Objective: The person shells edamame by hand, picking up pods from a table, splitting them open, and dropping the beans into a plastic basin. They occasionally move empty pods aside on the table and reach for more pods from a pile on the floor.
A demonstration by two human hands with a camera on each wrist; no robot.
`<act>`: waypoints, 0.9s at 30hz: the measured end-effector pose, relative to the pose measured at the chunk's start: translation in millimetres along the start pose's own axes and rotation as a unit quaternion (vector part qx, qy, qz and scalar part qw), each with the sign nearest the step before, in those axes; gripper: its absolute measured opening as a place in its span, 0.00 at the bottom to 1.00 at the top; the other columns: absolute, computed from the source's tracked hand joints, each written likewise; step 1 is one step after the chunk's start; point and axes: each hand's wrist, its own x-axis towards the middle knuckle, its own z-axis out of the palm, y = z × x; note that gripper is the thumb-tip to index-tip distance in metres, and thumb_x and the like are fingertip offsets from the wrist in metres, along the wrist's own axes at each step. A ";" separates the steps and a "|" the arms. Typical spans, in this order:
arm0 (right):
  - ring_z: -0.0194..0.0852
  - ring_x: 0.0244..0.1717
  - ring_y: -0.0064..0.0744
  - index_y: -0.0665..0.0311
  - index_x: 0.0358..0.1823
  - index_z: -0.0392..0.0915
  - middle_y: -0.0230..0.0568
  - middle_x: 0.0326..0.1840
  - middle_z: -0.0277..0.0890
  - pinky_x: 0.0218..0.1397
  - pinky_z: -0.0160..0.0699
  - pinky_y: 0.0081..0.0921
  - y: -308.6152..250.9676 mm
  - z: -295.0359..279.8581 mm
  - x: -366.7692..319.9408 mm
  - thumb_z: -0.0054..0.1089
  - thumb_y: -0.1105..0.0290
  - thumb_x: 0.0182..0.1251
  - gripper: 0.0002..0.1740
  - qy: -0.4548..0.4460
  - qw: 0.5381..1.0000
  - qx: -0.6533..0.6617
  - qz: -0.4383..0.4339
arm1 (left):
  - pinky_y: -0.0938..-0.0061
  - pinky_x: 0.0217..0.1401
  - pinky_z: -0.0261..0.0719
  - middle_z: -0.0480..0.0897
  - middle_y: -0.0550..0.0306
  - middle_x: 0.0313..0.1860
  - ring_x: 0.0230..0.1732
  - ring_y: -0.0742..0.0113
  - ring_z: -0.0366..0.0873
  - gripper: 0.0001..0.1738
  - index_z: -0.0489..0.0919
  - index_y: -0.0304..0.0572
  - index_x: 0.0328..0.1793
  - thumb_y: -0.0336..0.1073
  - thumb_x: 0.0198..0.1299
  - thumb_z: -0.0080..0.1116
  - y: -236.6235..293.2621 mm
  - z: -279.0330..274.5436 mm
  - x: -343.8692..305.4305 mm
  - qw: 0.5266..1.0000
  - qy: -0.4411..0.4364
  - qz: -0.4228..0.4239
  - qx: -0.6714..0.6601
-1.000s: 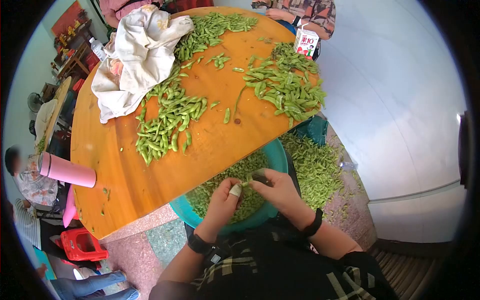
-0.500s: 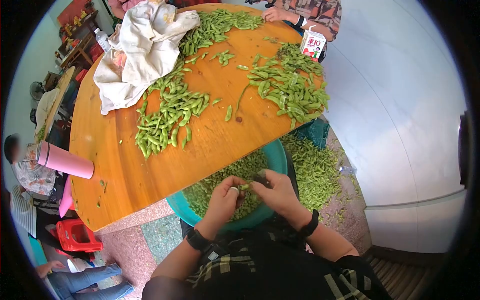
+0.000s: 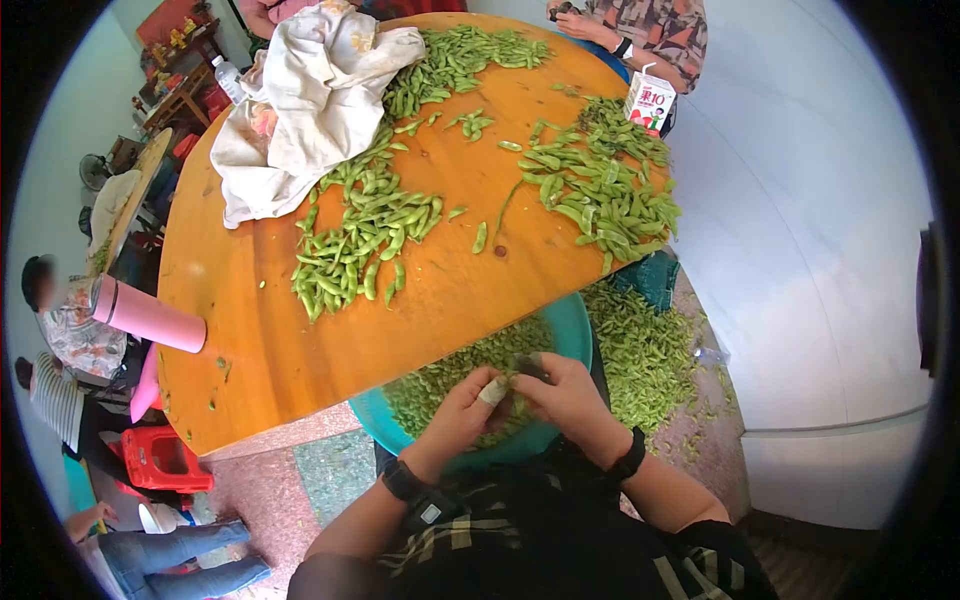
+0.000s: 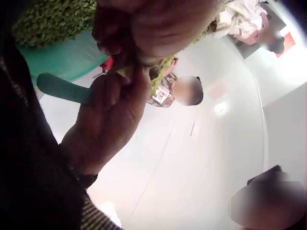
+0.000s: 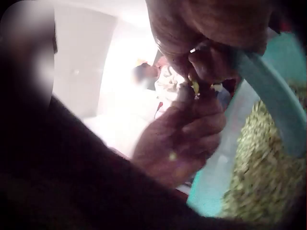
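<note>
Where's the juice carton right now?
In the head view, the juice carton is at the far right edge of the wooden table, just beyond the right-hand pile of green pods, near the patterned sleeve.

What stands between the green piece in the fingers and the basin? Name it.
Nothing visible does: the left hand and right hand have the green piece over the basin, and the table edge lies beyond them.
</note>
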 end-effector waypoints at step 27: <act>0.68 0.22 0.18 0.67 0.54 0.76 0.31 0.23 0.71 0.26 0.67 0.18 -47.7 0.7 -22.1 0.52 0.71 0.69 0.15 -0.044 0.987 -0.113 -0.104 | 0.83 0.31 0.72 0.80 0.63 0.35 0.30 0.79 0.75 0.09 0.79 0.36 0.50 0.27 0.65 0.56 73.2 -13.2 -9.2 0.971 0.192 0.092 0.105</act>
